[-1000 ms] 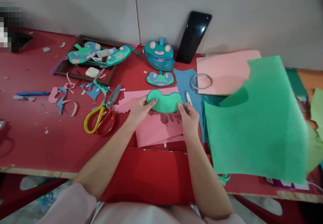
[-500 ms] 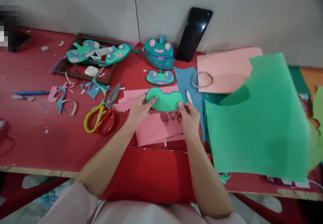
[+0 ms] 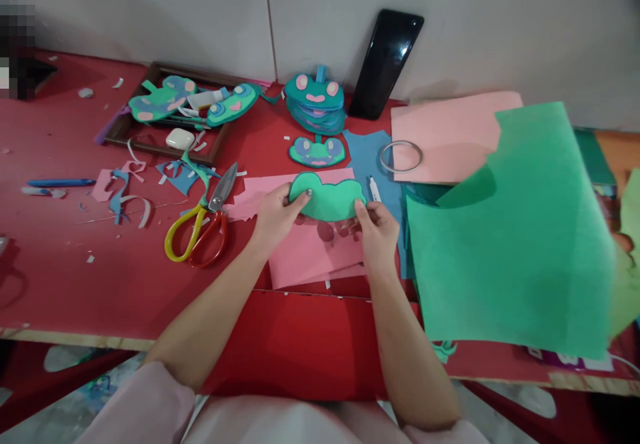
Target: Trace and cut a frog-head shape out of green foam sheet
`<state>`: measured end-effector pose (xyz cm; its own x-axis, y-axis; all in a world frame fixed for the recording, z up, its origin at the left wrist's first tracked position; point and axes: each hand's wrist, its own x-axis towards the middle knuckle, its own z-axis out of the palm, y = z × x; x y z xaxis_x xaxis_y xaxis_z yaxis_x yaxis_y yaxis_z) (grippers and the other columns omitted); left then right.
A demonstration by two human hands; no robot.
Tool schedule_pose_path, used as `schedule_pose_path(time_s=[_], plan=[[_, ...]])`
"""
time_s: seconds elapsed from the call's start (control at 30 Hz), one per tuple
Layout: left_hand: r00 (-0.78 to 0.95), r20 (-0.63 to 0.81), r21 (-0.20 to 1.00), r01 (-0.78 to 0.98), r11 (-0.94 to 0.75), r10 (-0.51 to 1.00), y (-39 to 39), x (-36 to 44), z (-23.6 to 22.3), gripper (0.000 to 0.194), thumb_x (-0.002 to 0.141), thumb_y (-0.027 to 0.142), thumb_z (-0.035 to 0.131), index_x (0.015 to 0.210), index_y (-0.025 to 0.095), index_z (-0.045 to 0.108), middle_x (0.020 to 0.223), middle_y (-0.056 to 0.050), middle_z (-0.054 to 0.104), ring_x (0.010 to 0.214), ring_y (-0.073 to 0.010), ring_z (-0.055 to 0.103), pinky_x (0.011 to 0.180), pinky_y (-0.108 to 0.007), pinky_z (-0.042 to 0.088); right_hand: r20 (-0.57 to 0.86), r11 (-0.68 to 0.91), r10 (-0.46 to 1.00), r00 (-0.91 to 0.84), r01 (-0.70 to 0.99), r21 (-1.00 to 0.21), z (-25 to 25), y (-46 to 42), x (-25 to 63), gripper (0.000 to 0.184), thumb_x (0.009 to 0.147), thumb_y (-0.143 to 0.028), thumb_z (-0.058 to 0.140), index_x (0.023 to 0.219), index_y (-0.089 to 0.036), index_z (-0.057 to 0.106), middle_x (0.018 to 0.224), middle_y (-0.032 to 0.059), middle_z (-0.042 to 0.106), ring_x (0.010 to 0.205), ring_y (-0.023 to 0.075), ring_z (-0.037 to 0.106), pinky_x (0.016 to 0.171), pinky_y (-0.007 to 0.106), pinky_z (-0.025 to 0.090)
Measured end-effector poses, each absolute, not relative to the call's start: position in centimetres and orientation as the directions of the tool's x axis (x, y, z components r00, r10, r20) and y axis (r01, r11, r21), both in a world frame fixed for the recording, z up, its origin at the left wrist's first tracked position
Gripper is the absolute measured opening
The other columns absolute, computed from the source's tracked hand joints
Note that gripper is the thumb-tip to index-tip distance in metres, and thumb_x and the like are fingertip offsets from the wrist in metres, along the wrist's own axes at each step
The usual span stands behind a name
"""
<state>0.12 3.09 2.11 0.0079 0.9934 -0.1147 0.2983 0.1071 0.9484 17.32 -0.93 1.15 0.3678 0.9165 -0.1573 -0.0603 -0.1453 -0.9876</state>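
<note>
Both hands hold a green frog-head-shaped cutout (image 3: 330, 199) with a darker edge, its plain face turned up. My left hand (image 3: 277, 216) pinches its left end, thumb on top. At the right end, my right hand (image 3: 379, 229) grips it between thumb and fingers. Pink felt-like sheets (image 3: 305, 257) lie under the hands. Just beyond the cutout is a finished frog face (image 3: 317, 152) with eyes and a mouth, and behind that a stack of similar frog faces (image 3: 315, 104). A white marker (image 3: 375, 189) lies close to my right hand.
Scissors (image 3: 207, 221) with yellow and red handles lie left, among scraps (image 3: 119, 194) and a blue pen (image 3: 60, 183). A brown frame (image 3: 215, 145) holds more frog faces. A phone (image 3: 386, 64) leans on the wall. Right are a metal ring (image 3: 401, 157) and a large green sheet (image 3: 515, 251).
Both hands keep hold of the green cutout and have hardly moved. The view has tilted slightly, so objects at the back sit a little higher.
</note>
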Motion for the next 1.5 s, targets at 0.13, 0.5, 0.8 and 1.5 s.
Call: schedule_pose_path(time_s=[0.13, 0.5, 0.8, 1.5], plan=[[0.019, -0.067, 0.939, 0.34, 0.056, 0.998, 3.1, 0.1, 2.1, 0.029, 0.078, 0.045, 0.058, 0.073, 0.017, 0.059, 0.058, 0.004, 0.046, 0.053, -0.0082, 0.039, 0.047, -0.021, 0.032, -0.142, -0.129, 0.909, 0.391, -0.06, -0.99, 1.4, -0.9, 17.3, 0.022, 0.075, -0.041, 0.064, 0.075, -0.02, 0.057, 0.047, -0.0059, 0.054, 0.038, 0.0095, 0.051, 0.037, 0.021, 0.04], [0.066, -0.091, 0.959, 0.273, 0.07, 0.994, 3.3, -0.1, 1.8, 0.03, 0.077, 0.047, 0.059, 0.075, 0.017, 0.058, 0.063, 0.003, 0.048, 0.057, -0.009, 0.041, 0.051, -0.022, 0.034, -0.19, -0.184, 0.934, 0.303, -0.05, -0.982, 1.7, -0.8, 17.2, 0.023, 0.075, -0.044, 0.062, 0.08, -0.022, 0.055, 0.051, -0.0067, 0.051, 0.038, 0.0106, 0.052, 0.038, 0.023, 0.042], [0.1, -0.083, 0.985, 0.157, 0.066, 0.992, 3.3, 0.2, 1.6, 0.024, 0.081, 0.04, 0.054, 0.082, 0.017, 0.058, 0.072, 0.0, 0.057, 0.066, -0.0117, 0.053, 0.06, -0.023, 0.044, -0.033, -0.103, 0.925, 0.379, 0.165, -0.981, 0.8, -0.7, 17.6, 0.025, 0.075, -0.044, 0.063, 0.075, -0.021, 0.056, 0.054, -0.006, 0.045, 0.046, 0.0085, 0.045, 0.045, 0.022, 0.04], [0.083, -0.157, 0.982, 0.121, 0.146, 0.984, 3.3, 0.3, 2.1, 0.023, 0.07, 0.034, 0.067, 0.078, 0.017, 0.053, 0.067, 0.002, 0.056, 0.056, -0.0089, 0.053, 0.048, -0.02, 0.043, -0.149, -0.159, 0.951, 0.27, 0.014, -0.987, 1.2, -0.5, 17.1, 0.028, 0.068, -0.041, 0.07, 0.08, -0.019, 0.057, 0.054, -0.005, 0.058, 0.043, 0.0098, 0.051, 0.043, 0.024, 0.044]])
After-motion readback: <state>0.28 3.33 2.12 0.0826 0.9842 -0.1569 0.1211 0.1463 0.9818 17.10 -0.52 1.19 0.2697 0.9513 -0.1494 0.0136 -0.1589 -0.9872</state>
